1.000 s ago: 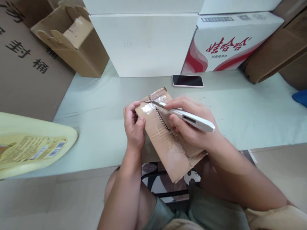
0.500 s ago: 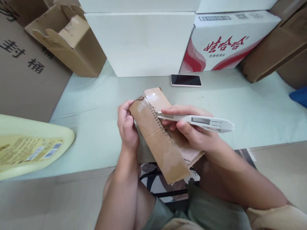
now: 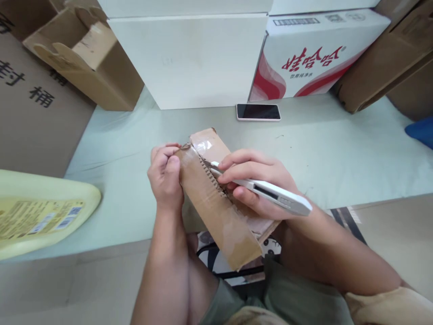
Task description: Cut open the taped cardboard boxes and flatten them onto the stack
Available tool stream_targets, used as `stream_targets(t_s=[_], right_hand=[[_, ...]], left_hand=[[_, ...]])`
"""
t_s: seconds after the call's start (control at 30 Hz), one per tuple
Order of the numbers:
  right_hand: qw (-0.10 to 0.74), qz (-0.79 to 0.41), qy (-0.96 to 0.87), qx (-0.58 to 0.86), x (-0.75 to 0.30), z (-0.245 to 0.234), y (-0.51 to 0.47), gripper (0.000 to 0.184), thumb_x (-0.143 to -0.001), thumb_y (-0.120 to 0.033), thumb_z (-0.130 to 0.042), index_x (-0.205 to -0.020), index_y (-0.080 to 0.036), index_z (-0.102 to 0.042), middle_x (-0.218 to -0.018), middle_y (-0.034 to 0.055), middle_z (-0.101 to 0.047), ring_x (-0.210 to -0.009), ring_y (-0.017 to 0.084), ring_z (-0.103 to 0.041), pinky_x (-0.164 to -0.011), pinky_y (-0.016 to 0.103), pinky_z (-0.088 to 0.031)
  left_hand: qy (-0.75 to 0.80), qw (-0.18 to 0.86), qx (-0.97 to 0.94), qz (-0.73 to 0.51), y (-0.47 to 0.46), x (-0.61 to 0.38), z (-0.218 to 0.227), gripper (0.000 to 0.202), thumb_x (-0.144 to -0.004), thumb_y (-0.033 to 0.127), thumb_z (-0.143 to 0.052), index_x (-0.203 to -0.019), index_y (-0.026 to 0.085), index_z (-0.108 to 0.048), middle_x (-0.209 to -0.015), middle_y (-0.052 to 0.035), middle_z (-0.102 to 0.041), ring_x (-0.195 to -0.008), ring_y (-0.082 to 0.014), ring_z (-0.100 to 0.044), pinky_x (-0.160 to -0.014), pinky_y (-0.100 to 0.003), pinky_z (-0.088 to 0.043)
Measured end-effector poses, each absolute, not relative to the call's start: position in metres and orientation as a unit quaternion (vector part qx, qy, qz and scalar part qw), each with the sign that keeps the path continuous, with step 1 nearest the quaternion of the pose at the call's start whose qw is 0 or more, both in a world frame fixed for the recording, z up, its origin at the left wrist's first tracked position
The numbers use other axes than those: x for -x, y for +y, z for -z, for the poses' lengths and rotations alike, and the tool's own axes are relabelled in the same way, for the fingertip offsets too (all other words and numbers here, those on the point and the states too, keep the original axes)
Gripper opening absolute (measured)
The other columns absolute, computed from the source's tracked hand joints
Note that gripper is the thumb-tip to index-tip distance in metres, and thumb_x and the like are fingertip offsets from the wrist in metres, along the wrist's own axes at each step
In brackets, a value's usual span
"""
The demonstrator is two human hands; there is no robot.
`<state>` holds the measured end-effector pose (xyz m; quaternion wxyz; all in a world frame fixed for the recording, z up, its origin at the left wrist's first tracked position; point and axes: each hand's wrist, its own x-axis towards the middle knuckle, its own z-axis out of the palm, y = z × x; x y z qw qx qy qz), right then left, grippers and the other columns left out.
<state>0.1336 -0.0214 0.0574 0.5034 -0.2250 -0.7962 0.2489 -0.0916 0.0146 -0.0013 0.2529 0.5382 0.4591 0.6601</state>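
A small brown cardboard box (image 3: 219, 212) is held at an angle over the table's front edge. Its near edge is torn, so the corrugated inside shows, and clear tape shines on its surfaces. My left hand (image 3: 165, 176) grips the box's far left corner, thumb on the face and fingers behind. In my right hand (image 3: 260, 180) is a white utility knife (image 3: 274, 196), its tip touching the torn corrugated edge. The knife's tail points right and toward me. Part of the box's right side is hidden by my right hand.
A phone (image 3: 259, 112) lies beyond the box on the pale green table (image 3: 125, 189). White cartons (image 3: 189, 58) stand behind it. Brown boxes (image 3: 118, 76) are at back left and a brown carton (image 3: 379, 67) at right. A yellow bottle (image 3: 50, 189) lies at left.
My right hand has turned the knife so its tail drops toward me, and more fingers now cover its front. Box and both hands have shifted slightly left and down in view.
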Motion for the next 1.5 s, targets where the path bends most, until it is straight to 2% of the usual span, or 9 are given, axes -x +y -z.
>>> stream_targets(t_s=[0.13,0.2,0.27,0.33,0.43,0.73,1.17,1.37,1.5], right_hand=[[0.501,-0.246,-0.793,0.244,-0.1331,-0.0575,-0.0233,0.019,-0.106,-0.036,-0.063,-0.107,-0.022,-0.075,-0.114,0.0095,-0.074,-0.098,0.017,-0.073,-0.087,0.032,-0.063],[0.511,-0.236,-0.781,0.272,-0.1318,-0.0581,-0.0250,0.022,-0.106,-0.040,-0.061,-0.102,-0.023,-0.075,-0.103,0.0084,-0.072,-0.093,0.019,-0.069,-0.082,0.035,-0.062],[0.523,-0.233,-0.765,0.295,-0.1296,-0.0580,-0.0266,0.026,-0.107,-0.043,-0.059,-0.098,-0.024,-0.073,-0.090,0.0065,-0.071,-0.086,0.020,-0.065,-0.077,0.036,-0.060],[0.531,-0.244,-0.752,0.306,-0.1272,-0.0574,-0.0274,0.027,-0.108,-0.045,-0.058,-0.098,-0.024,-0.071,-0.084,0.0044,-0.072,-0.081,0.019,-0.064,-0.074,0.035,-0.058],[0.539,-0.263,-0.743,0.298,-0.1251,-0.0566,-0.0270,0.026,-0.109,-0.046,-0.059,-0.103,-0.024,-0.071,-0.089,0.0036,-0.075,-0.083,0.018,-0.068,-0.076,0.033,-0.059],[0.470,-0.265,-0.770,0.341,-0.1260,-0.0632,-0.0250,0.028,-0.110,-0.047,-0.058,-0.116,-0.025,-0.073,-0.097,0.0036,-0.079,-0.088,0.017,-0.074,-0.084,0.032,-0.060],[0.454,-0.281,-0.753,0.385,-0.1245,-0.0642,-0.0267,0.033,-0.108,-0.051,-0.059,-0.117,-0.023,-0.075,-0.093,0.0047,-0.078,-0.084,0.018,-0.075,-0.082,0.032,-0.062],[0.451,-0.267,-0.759,0.385,-0.1250,-0.0632,-0.0247,0.032,-0.108,-0.049,-0.058,-0.117,-0.024,-0.075,-0.091,0.0034,-0.078,-0.079,0.017,-0.072,-0.082,0.032,-0.061],[0.463,-0.279,-0.754,0.373,-0.1251,-0.0636,-0.0259,0.026,-0.108,-0.044,-0.061,-0.115,-0.023,-0.074,-0.092,0.0033,-0.078,-0.084,0.017,-0.074,-0.087,0.033,-0.061]], left_hand=[[0.451,0.349,-0.491,-0.659,0.0137,0.0895,0.0002,0.041,-0.081,0.066,-0.082,-0.084,0.026,-0.073,-0.106,-0.0055,-0.072,-0.098,-0.0240,-0.068,-0.090,-0.039,-0.057],[0.442,0.399,-0.462,-0.657,0.0132,0.0878,0.0002,0.042,-0.077,0.065,-0.086,-0.085,0.026,-0.072,-0.112,-0.0053,-0.071,-0.092,-0.0211,-0.068,-0.079,-0.034,-0.058],[0.434,0.419,-0.453,-0.656,0.0130,0.0869,0.0000,0.042,-0.076,0.063,-0.088,-0.085,0.025,-0.071,-0.114,-0.0054,-0.070,-0.090,-0.0193,-0.067,-0.076,-0.032,-0.059],[0.429,0.431,-0.451,-0.654,0.0131,0.0868,-0.0005,0.042,-0.077,0.063,-0.087,-0.085,0.026,-0.071,-0.115,-0.0055,-0.068,-0.090,-0.0185,-0.067,-0.077,-0.032,-0.059],[0.423,0.443,-0.449,-0.651,0.0132,0.0874,-0.0013,0.042,-0.077,0.063,-0.088,-0.085,0.026,-0.070,-0.116,-0.0053,-0.067,-0.091,-0.0187,-0.066,-0.079,-0.032,-0.060],[0.415,0.452,-0.433,-0.661,0.0108,0.0859,-0.0031,0.042,-0.077,0.059,-0.090,-0.086,0.023,-0.072,-0.115,-0.0056,-0.066,-0.092,-0.0166,-0.066,-0.082,-0.029,-0.060],[0.404,0.454,-0.458,-0.649,0.0114,0.0882,0.0021,0.042,-0.082,0.064,-0.084,-0.094,0.026,-0.071,-0.115,-0.0064,-0.070,-0.098,-0.0215,-0.071,-0.088,-0.035,-0.060],[0.399,0.474,-0.438,-0.652,0.0097,0.0867,-0.0005,0.042,-0.081,0.063,-0.086,-0.097,0.025,-0.075,-0.112,-0.0062,-0.074,-0.093,-0.0190,-0.073,-0.083,-0.031,-0.062],[0.406,0.470,-0.429,-0.656,0.0094,0.0872,0.0007,0.043,-0.078,0.064,-0.088,-0.095,0.026,-0.076,-0.111,-0.0050,-0.075,-0.091,-0.0181,-0.074,-0.082,-0.031,-0.062]])
